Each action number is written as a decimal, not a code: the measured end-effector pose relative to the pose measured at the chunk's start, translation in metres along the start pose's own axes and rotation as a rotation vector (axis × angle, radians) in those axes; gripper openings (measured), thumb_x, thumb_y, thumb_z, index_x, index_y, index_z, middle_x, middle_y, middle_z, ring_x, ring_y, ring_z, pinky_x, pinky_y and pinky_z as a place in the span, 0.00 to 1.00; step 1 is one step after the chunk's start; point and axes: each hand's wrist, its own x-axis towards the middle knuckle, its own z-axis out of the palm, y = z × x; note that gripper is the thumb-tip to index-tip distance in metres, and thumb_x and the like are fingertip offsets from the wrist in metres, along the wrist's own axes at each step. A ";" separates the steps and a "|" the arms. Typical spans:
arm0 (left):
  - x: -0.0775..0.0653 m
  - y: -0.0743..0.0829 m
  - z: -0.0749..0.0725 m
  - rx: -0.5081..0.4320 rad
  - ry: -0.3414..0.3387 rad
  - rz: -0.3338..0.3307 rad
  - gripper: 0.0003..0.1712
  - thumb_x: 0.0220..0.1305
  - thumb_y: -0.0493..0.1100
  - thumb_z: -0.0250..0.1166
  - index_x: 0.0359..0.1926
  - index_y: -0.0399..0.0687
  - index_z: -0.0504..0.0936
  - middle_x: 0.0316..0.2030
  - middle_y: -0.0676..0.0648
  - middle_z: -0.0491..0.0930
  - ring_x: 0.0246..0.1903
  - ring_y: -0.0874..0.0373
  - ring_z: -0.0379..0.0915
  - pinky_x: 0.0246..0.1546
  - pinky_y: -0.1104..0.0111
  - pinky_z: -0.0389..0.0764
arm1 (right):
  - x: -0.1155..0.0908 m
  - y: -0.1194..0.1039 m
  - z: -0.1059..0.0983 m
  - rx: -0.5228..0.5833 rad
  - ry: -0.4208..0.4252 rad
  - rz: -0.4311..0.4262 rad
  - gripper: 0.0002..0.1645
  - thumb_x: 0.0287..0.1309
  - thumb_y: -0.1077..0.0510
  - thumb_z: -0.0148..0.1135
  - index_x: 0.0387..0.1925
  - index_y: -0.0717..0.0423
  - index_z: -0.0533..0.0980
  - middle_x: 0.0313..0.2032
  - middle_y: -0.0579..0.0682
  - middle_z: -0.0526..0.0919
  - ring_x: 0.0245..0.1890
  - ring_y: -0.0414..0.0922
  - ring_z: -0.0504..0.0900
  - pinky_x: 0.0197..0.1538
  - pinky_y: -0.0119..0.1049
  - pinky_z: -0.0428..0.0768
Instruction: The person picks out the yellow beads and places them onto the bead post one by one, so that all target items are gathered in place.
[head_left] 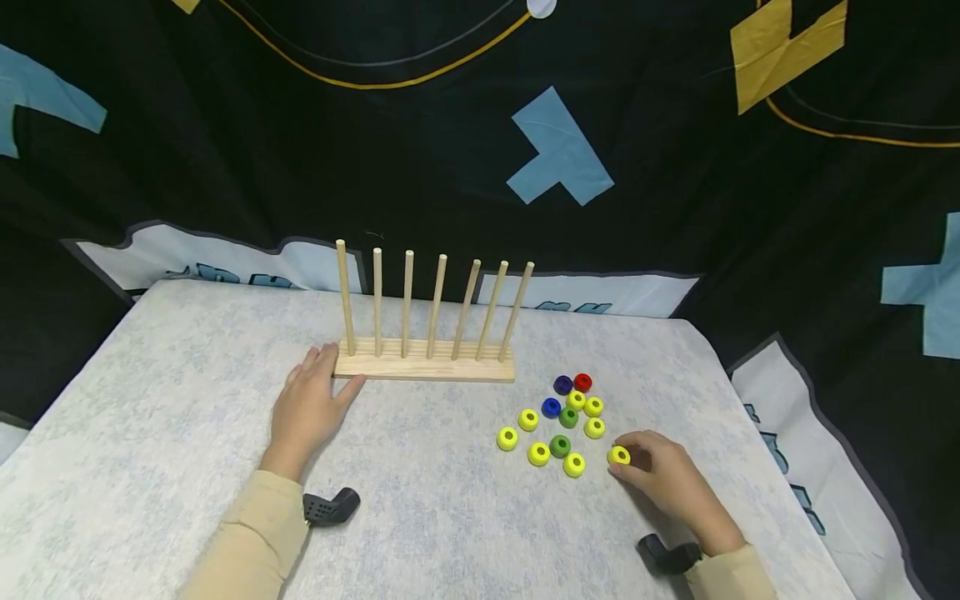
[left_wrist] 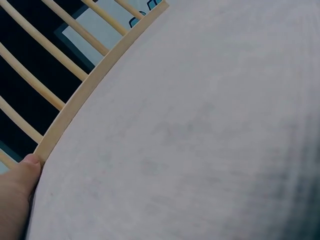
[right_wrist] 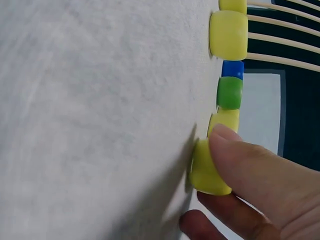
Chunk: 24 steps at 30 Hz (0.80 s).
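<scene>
A wooden peg rack (head_left: 424, 367) with several upright dowels stands at the back of the table. My left hand (head_left: 307, 412) holds the rack's left end, thumb along the front edge and fingers at the side; the left wrist view shows the thumb (left_wrist: 22, 175) against the base. On the right, my right hand (head_left: 671, 479) pinches a yellow bead (head_left: 618, 455) between thumb and fingers. The bead's hole faces up in the head view. In the right wrist view this yellow bead (right_wrist: 206, 172) is close to the tabletop; whether it touches cannot be told.
Left of my right hand lie loose beads: several yellow beads, such as one yellow bead (head_left: 574, 465), a green bead (head_left: 560, 447), a blue bead (head_left: 551, 407), a dark purple bead (head_left: 563, 385) and a red bead (head_left: 582, 382). A black curtain (head_left: 420, 167) hangs behind the pale table (head_left: 420, 483).
</scene>
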 end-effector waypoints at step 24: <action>-0.003 0.001 -0.002 -0.001 -0.002 -0.018 0.39 0.73 0.55 0.57 0.74 0.35 0.59 0.73 0.32 0.59 0.75 0.35 0.50 0.75 0.43 0.51 | 0.047 -0.059 0.015 0.225 0.200 -0.175 0.25 0.58 0.59 0.71 0.58 0.57 0.79 0.53 0.52 0.81 0.47 0.49 0.84 0.54 0.47 0.85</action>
